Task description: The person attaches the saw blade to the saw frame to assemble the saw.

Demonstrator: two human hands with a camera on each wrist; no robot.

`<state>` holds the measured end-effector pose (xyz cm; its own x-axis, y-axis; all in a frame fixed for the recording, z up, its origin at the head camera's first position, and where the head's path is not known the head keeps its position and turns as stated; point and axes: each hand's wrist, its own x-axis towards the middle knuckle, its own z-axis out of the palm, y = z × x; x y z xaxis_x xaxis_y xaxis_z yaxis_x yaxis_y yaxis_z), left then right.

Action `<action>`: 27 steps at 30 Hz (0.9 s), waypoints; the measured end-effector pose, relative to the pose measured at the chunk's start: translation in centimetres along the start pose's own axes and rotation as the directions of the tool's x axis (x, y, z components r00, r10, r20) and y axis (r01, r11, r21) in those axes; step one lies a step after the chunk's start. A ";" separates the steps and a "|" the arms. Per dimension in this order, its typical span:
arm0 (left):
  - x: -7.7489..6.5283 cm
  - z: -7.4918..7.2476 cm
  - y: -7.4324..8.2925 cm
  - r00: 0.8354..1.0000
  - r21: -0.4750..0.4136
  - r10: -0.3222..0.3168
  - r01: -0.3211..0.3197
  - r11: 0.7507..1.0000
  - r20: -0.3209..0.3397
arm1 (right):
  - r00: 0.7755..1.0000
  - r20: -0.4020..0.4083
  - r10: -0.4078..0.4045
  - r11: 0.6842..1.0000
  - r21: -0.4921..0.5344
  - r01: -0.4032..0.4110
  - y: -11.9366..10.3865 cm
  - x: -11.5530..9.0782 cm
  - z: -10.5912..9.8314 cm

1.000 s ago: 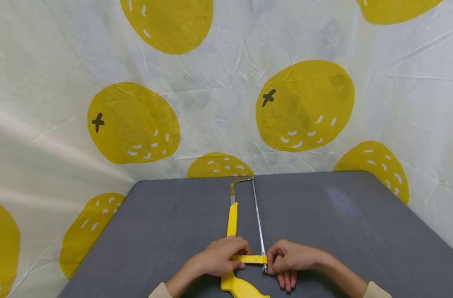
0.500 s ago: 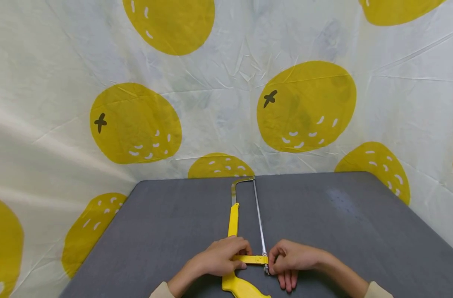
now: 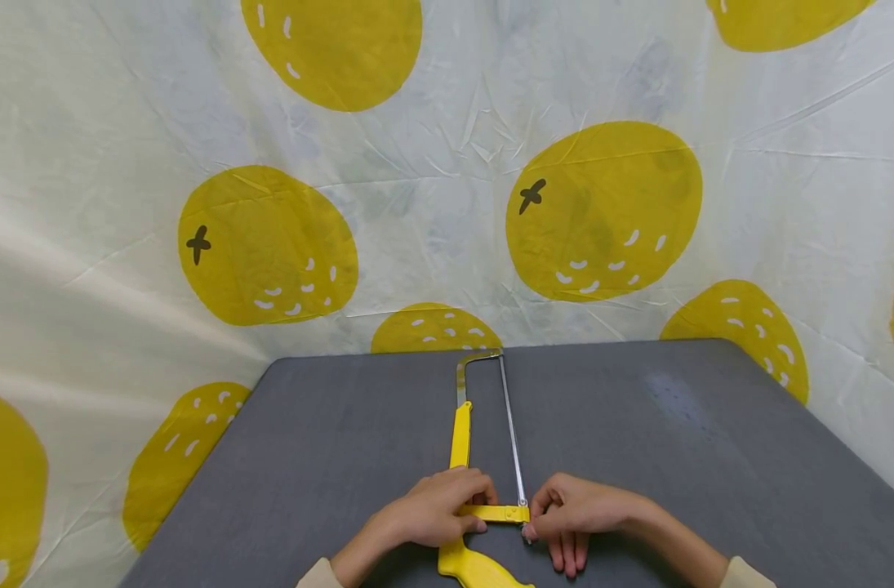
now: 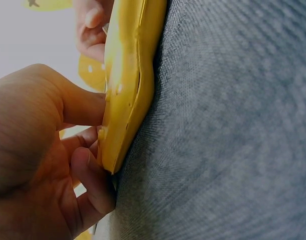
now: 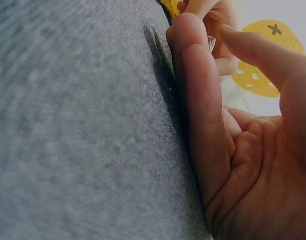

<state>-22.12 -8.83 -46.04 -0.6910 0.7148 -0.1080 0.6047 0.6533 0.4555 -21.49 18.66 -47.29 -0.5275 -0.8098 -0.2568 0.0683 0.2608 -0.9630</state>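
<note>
A hacksaw [image 3: 459, 437] with a yellow frame and handle lies flat on the grey table, its thin blade [image 3: 512, 433] running along the right side. My left hand [image 3: 442, 506] grips the frame near the handle, thumb on one side of the short yellow crosspiece [image 3: 500, 513] and fingers on the other. In the left wrist view the yellow handle [image 4: 130, 85] rises beside that thumb. At the blade's near end, my right hand [image 3: 579, 510] pinches the small wing nut between thumb and forefinger; the thumb mostly covers it. The right hand's other fingers rest on the table.
The grey cloth-covered table [image 3: 358, 425] stretches out around the saw, with a pale patch [image 3: 670, 392] at the right. A white sheet [image 3: 432, 237] printed with yellow fruit hangs behind and beside it. The saw's far end reaches close to the table's back edge.
My right thumb has shifted slightly left and over the wing nut, which showed more before. The left hand and the hacksaw stay where they were.
</note>
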 end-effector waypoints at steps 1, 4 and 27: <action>0.0 0.0 0.0 1.000 -0.001 -0.001 0.001 1.000 0.000 | 1.000 -0.008 0.004 1.000 -0.002 -0.004 0.0 0.0 0.0; 0.0 0.0 0.0 1.000 -0.009 -0.007 0.007 1.000 0.002 | 0.999 -0.032 0.011 1.000 -0.004 -0.011 -0.1 0.0 0.2; 0.0 0.3 -0.3 0.999 0.041 0.030 -0.029 0.999 -0.018 | 1.000 -0.008 -0.016 1.000 0.011 0.016 0.1 0.1 0.2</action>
<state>-22.17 -8.95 -46.47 -0.6796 0.7294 -0.0779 0.6403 0.6417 0.4222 -21.35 18.49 -47.46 -0.5352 -0.8098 -0.2403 0.0693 0.2415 -0.9679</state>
